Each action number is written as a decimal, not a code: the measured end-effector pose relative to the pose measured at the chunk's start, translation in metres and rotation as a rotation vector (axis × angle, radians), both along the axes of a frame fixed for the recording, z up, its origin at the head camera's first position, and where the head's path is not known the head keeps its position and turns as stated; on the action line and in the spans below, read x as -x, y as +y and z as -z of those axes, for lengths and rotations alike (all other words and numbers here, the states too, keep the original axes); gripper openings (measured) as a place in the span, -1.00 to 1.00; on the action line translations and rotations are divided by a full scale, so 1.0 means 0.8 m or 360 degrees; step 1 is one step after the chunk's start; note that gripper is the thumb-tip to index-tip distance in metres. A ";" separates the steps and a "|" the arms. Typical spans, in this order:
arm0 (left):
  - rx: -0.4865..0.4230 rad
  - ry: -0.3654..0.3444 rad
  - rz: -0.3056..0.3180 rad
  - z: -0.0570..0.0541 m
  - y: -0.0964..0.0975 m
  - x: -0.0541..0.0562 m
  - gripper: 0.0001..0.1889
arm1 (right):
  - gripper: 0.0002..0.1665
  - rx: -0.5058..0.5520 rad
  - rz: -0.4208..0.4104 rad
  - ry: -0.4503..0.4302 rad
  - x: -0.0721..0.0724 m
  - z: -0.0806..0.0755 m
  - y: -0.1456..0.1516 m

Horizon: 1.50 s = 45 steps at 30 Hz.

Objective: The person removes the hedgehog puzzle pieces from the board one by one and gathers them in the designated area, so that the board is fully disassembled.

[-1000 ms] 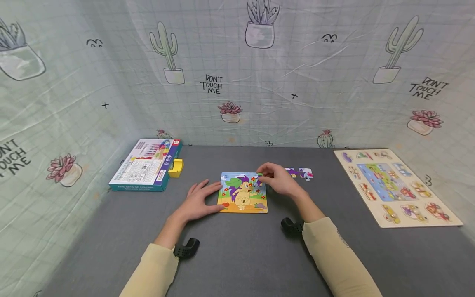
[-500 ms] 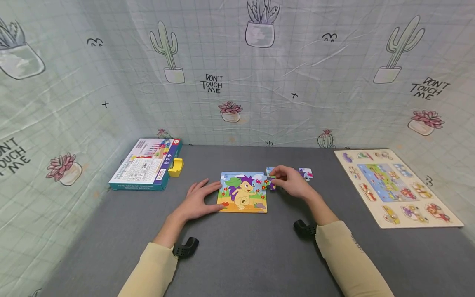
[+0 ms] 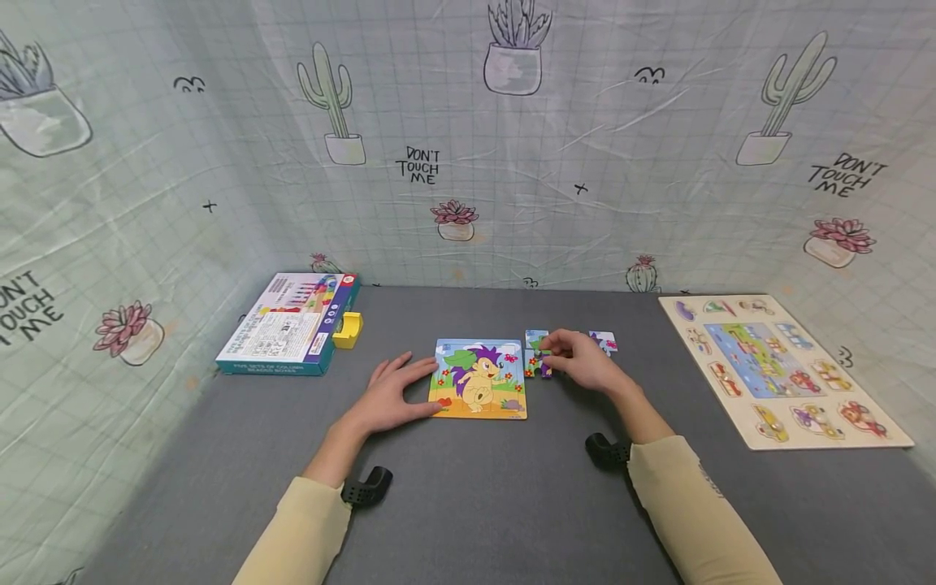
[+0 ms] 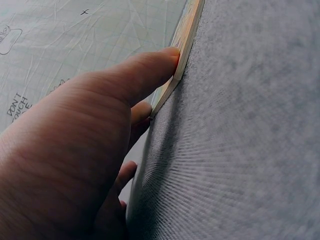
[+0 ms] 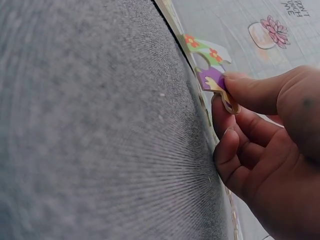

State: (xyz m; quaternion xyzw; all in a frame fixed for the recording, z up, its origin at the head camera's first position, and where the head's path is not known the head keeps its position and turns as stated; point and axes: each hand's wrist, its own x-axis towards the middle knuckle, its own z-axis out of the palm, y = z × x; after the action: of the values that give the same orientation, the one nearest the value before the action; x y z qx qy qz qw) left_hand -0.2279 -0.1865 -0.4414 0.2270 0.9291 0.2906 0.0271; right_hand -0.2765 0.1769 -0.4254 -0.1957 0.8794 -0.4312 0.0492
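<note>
A square hedgehog jigsaw puzzle (image 3: 478, 380) lies in the middle of the table. My left hand (image 3: 395, 394) is spread along its left side, thumb on the front left corner and index finger at the left edge. In the left wrist view, the thumb (image 4: 150, 70) presses on the puzzle's edge. Just right of the puzzle, my right hand (image 3: 581, 360) pinches a jigsaw piece (image 5: 212, 75) between thumb and fingers. This piece is green and purple with red flowers. Behind it lies a light blue piece (image 3: 536, 336); another piece (image 3: 604, 340) shows past the right hand's knuckles.
At the back left lies a flat box (image 3: 281, 325), with a yellow block (image 3: 348, 331) against its right side. A wooden picture board (image 3: 738, 410) rests on the right of the grey table (image 3: 468, 496). Printed cloth (image 3: 578, 236) encloses the back and sides.
My right hand has moved right from the puzzle's upper right corner, carrying the pinched jigsaw piece, and uncovers the light blue piece. The left hand stays where it was.
</note>
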 end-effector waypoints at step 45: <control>0.0001 -0.0024 -0.0001 0.000 0.000 -0.001 -0.22 | -0.58 -0.0293 -0.0096 0.0055 -0.001 0.001 0.007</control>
State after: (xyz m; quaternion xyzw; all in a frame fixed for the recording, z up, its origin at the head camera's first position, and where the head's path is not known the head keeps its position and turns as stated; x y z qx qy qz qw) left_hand -0.2274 -0.1864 -0.4412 0.2246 0.9290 0.2921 0.0341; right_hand -0.2759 0.1826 -0.4262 -0.2243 0.9097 -0.3434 0.0647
